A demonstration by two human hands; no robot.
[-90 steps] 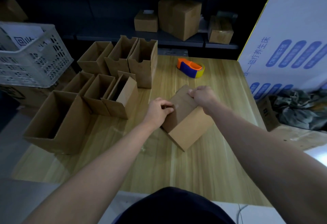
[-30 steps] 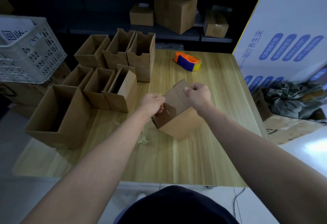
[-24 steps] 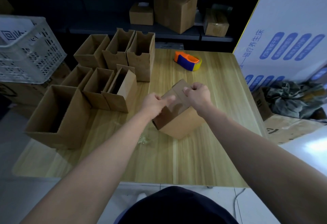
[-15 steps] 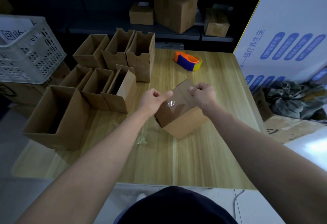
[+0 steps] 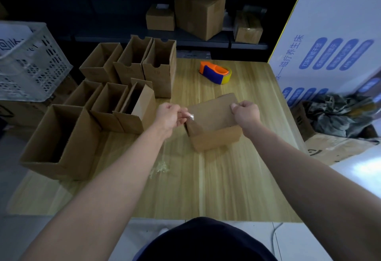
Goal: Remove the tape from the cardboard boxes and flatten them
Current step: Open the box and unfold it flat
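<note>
Moved: your left hand (image 5: 169,116) has drawn leftward off the box top, carrying the tape end with it.

Item: small closed brown cardboard box (image 5: 214,128), mid-table, between your hands. Likely light, with stiff edges and panels that give. Your right hand (image 5: 245,113) grips its top right edge with curled fingers; brace there.

Item: thin clear tape strip (image 5: 190,116), pinched between left thumb and forefinger. It seems still stuck to the box's left face, though glare blurs it. Expect it to tear or cling.

Surface: pale wood-grain table (image 5: 226,178), probably smooth enough to let the box slide.

Nearby: crumpled wad of clear tape (image 5: 160,167); open-topped brown cardboard boxes (image 5: 61,137) to the left; orange-and-blue tape dispenser (image 5: 215,73) beyond.

Room: white perforated plastic crate (image 5: 26,64) far left; large white printed carton (image 5: 329,44) to the right.
</note>
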